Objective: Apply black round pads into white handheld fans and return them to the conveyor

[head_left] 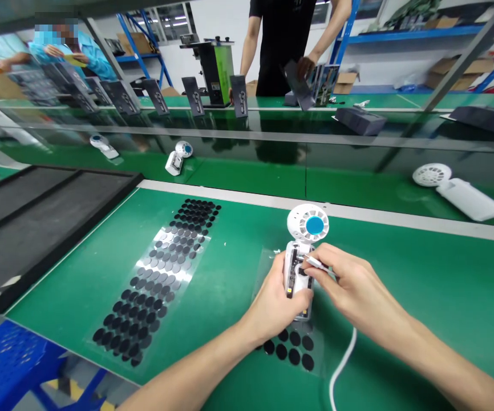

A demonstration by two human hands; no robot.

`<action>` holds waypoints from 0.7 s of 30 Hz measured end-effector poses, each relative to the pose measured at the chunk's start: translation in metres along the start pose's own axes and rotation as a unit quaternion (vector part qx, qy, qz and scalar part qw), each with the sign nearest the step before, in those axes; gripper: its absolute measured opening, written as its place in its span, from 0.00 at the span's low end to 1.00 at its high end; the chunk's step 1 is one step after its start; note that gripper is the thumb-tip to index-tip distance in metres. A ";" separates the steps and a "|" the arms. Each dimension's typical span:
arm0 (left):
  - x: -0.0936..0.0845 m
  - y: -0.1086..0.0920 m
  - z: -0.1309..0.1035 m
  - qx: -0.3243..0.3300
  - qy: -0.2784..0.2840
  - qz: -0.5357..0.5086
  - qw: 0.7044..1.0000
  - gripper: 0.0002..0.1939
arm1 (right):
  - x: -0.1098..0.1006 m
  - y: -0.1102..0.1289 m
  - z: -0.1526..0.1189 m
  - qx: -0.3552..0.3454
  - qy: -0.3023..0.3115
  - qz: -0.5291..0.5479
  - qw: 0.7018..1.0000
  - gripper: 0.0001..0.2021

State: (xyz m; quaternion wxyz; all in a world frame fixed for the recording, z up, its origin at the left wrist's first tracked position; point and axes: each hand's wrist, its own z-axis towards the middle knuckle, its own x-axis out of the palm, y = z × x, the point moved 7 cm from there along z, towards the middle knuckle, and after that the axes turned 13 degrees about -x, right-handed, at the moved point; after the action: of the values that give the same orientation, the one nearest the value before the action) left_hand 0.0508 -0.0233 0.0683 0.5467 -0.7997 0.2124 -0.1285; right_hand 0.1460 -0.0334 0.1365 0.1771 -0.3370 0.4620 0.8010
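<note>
A white handheld fan (297, 228) with a blue disc on its round head is gripped in my left hand (279, 297). Its handle is uncovered on the upper side, and inner parts show. Between the thumb and fingers of my right hand (345, 279) is the white plug of a USB cable (315, 262), held against or just over the open handle; whether it is inserted I cannot tell. The cord (344, 357) runs down toward the near edge. Under the fan lies a clear sheet with black round stickers (294, 357), partly hidden by my left hand.
A long sheet of black round stickers (140, 308) lies on the green table (225, 285). Other white fans (179, 157) rest on the conveyor belt (247, 168) beyond. Dark boxes (193, 96) stand behind it, where a person in black (283, 45) handles one. A blue stool (11, 365) is at lower left.
</note>
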 end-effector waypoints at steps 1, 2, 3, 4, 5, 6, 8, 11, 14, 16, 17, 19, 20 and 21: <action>0.000 0.000 0.000 -0.001 -0.001 0.002 1.000 0.25 | 0.000 0.000 0.000 -0.002 0.004 -0.005 1.000 0.10; 0.000 0.000 0.000 -0.003 -0.001 0.005 1.000 0.25 | 0.001 0.000 0.000 -0.005 0.007 -0.007 1.000 0.09; 0.000 0.001 0.000 -0.004 -0.002 0.008 1.000 0.25 | 0.001 0.000 0.001 -0.006 0.012 -0.009 1.000 0.09; 0.000 0.001 0.001 -0.003 -0.002 0.009 1.000 0.25 | 0.002 0.000 0.001 -0.006 0.015 -0.010 1.000 0.09; 0.000 0.001 0.001 -0.002 -0.002 0.008 1.000 0.25 | 0.002 0.000 0.001 -0.005 0.019 -0.012 1.000 0.09; 0.000 0.001 0.001 0.001 -0.001 0.006 1.000 0.25 | 0.003 0.000 0.000 -0.001 0.020 -0.012 1.000 0.09; 0.001 0.002 0.002 0.003 0.000 0.002 1.000 0.24 | 0.004 -0.002 0.000 0.011 0.021 -0.009 1.000 0.09; 0.000 0.002 0.002 0.000 -0.007 0.011 1.000 0.24 | 0.005 -0.004 -0.001 0.024 0.011 0.000 1.000 0.09; 0.000 0.001 0.001 0.004 -0.007 0.011 1.000 0.24 | 0.005 -0.004 -0.001 0.024 -0.001 0.008 1.000 0.10; 0.000 -0.001 0.000 0.007 -0.005 0.008 1.000 0.24 | 0.005 -0.005 -0.001 0.024 -0.004 0.014 1.000 0.10; 0.000 -0.001 0.000 0.007 -0.005 0.009 1.000 0.24 | 0.006 -0.005 -0.001 0.026 -0.003 0.016 1.000 0.10; -0.001 -0.001 0.000 0.007 -0.008 0.006 1.000 0.24 | 0.007 -0.006 -0.002 0.033 -0.002 0.020 0.999 0.11; -0.001 -0.001 0.000 0.007 -0.008 0.003 1.000 0.24 | 0.007 -0.007 -0.002 0.036 -0.004 0.023 0.999 0.11; -0.001 -0.001 0.000 0.007 -0.005 -0.005 1.000 0.23 | 0.007 -0.008 -0.001 0.040 -0.007 0.027 0.999 0.11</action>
State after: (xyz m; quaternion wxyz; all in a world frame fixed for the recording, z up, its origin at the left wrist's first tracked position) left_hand 0.0501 -0.0229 0.0690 0.5528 -0.7975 0.2046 -0.1289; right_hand 0.1459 -0.0310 0.1262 0.1724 -0.3116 0.5015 0.7884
